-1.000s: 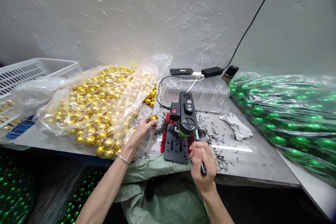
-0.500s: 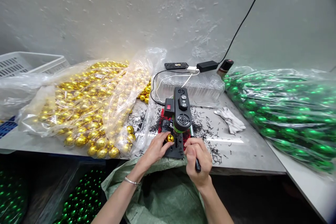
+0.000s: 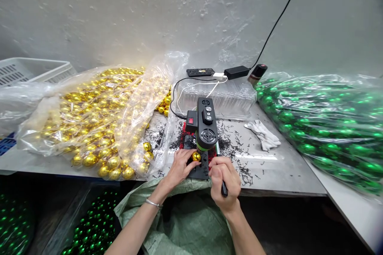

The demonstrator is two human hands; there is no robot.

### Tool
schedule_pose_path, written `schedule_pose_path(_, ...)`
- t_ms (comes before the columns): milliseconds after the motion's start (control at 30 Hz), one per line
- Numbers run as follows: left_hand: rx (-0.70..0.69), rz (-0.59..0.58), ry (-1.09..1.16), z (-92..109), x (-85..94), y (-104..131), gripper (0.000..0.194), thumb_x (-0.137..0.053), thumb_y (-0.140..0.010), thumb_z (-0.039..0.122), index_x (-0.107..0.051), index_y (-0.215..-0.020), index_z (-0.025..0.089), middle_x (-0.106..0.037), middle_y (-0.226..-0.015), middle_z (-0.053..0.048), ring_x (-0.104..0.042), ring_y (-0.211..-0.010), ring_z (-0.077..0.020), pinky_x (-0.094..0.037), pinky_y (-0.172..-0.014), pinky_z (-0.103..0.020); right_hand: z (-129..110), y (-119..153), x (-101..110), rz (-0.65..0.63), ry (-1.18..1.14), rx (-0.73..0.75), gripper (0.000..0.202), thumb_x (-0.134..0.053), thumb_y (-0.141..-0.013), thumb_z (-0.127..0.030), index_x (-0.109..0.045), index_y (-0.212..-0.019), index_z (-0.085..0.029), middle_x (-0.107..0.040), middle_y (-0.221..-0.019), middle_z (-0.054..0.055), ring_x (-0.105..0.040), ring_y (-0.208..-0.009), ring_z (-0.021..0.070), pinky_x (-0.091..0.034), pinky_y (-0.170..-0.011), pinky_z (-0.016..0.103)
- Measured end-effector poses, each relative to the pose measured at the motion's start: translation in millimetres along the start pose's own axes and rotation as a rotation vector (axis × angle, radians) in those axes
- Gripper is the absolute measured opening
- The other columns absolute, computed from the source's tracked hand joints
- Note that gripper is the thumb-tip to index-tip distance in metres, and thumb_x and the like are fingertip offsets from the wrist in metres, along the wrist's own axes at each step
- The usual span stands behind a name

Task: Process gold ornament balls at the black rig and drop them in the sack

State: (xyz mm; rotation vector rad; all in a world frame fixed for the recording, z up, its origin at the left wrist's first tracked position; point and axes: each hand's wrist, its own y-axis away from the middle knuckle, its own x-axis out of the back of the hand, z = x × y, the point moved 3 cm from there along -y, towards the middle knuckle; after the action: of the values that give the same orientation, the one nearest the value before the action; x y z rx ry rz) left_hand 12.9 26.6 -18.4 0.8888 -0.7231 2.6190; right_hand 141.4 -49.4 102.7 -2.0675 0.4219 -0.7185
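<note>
Between thumb and fingers, my left hand (image 3: 180, 166) grips a shiny gold ball (image 3: 196, 156), just under the head of a small black press machine (image 3: 206, 123). The machine has a red switch on its left side and round vents on top. My right hand (image 3: 225, 183) is wrapped round the black-gripped lever (image 3: 224, 189) at the machine's right side. Below the ball is the machine's dark base plate (image 3: 198, 172). Small black scraps (image 3: 227, 143) lie scattered around the base, with red bits close beside it.
Clear bags of gold balls (image 3: 98, 115) fill the left; a bag of green balls (image 3: 326, 127) lies right. Behind the machine are clear plastic trays (image 3: 227, 101) with adapters and cables. A white glove (image 3: 263, 135) rests on the table. A green sack (image 3: 188, 223) hangs below the front edge.
My left hand has shifted the gold ball slightly right and up, closer under the machine's head. My right hand stays on the lever, almost unmoved.
</note>
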Motion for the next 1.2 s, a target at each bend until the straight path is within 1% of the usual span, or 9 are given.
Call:
schedule_pose_path(100,-0.009,0.026,-0.016,2.3,-2.5,-1.5,0.034,-0.06,-0.091,0.035,-0.061,-0.121,0.018,-0.066,-0.111,-0.011,-0.058,-0.106,-0.0254,-0.043,-0.097,-0.044,-0.2,-0.7,0.4,0.001,-0.003,-0.003,0.023,-0.045,-0.084,0.001,-0.048,-0.075,-0.02,-0.051,-0.064,-0.001,-0.056,-0.07,0.0147,-0.046,-0.061,0.027)
schedule_pose_path(233,0.014,0.073,-0.032,1.5,-3.0,-0.6,0.033,-0.06,-0.091,0.035,-0.062,-0.118,0.017,-0.062,-0.115,-0.012,-0.055,-0.108,-0.0263,-0.044,-0.097,-0.044,-0.9,-0.7,1.1,-0.012,-0.006,-0.007,0.023,-0.044,-0.085,0.0,-0.049,-0.075,-0.02,-0.052,-0.065,0.0,-0.056,-0.07,0.0151,-0.046,-0.06,0.027)
schedule_pose_path(467,0.003,0.066,-0.046,1.3,-3.4,-0.2,0.032,-0.062,-0.09,0.035,-0.063,-0.118,0.02,-0.061,-0.112,-0.01,-0.054,-0.107,-0.0261,-0.045,-0.095,-0.045,4.7,12.3,-3.6,-0.02,-0.008,-0.03,0.021,-0.041,-0.087,-0.001,-0.048,-0.077,-0.019,-0.052,-0.074,0.002,-0.054,-0.071,0.0138,-0.047,-0.061,0.027)
schedule_pose_path(667,0.001,0.064,-0.082,4.5,-3.9,-0.2,0.032,-0.063,-0.089,0.035,-0.063,-0.116,0.019,-0.062,-0.109,-0.011,-0.054,-0.105,-0.0259,-0.045,-0.094,-0.043,14.4,28.2,-11.3,-0.003,0.035,0.041,0.019,-0.039,-0.09,-0.006,-0.049,-0.079,-0.019,-0.052,-0.077,0.004,-0.054,-0.072,0.0137,-0.049,-0.063,0.028)
schedule_pose_path(800,-0.007,0.06,-0.085,4.7,-4.4,0.0,0.032,-0.064,-0.089,0.034,-0.063,-0.116,0.017,-0.062,-0.107,-0.011,-0.054,-0.103,-0.0258,-0.045,-0.092,-0.042,18.5,34.1,-14.4,0.038,0.052,0.038,0.021,-0.037,-0.092,-0.009,-0.049,-0.078,-0.02,-0.052,-0.076,0.003,-0.054,-0.07,0.0131,-0.051,-0.07,0.031)
schedule_pose_path(1000,-0.011,0.063,-0.071,3.7,-4.8,0.3,0.029,-0.064,-0.089,0.034,-0.063,-0.114,0.019,-0.062,-0.107,-0.01,-0.054,-0.102,-0.0255,-0.045,-0.091,-0.042,22.6,40.8,-17.9,0.077,0.066,0.056,0.024,-0.036,-0.094,-0.012,-0.049,-0.076,-0.02,-0.052,-0.074,0.001,-0.056,-0.069,0.0126,-0.053,-0.081,0.036)
schedule_pose_path(1200,-0.019,0.065,-0.047,2.6,-5.3,-0.1,0.03,-0.063,-0.089,0.035,-0.063,-0.114,0.018,-0.062,-0.107,-0.011,-0.054,-0.102,-0.0258,-0.046,-0.09,-0.042,28.5,48.0,-21.4,0.112,0.058,0.075,0.023,-0.036,-0.096,-0.015,-0.051,-0.078,-0.019,-0.053,-0.075,0.001,-0.056,-0.069,0.0123,-0.052,-0.087,0.038)
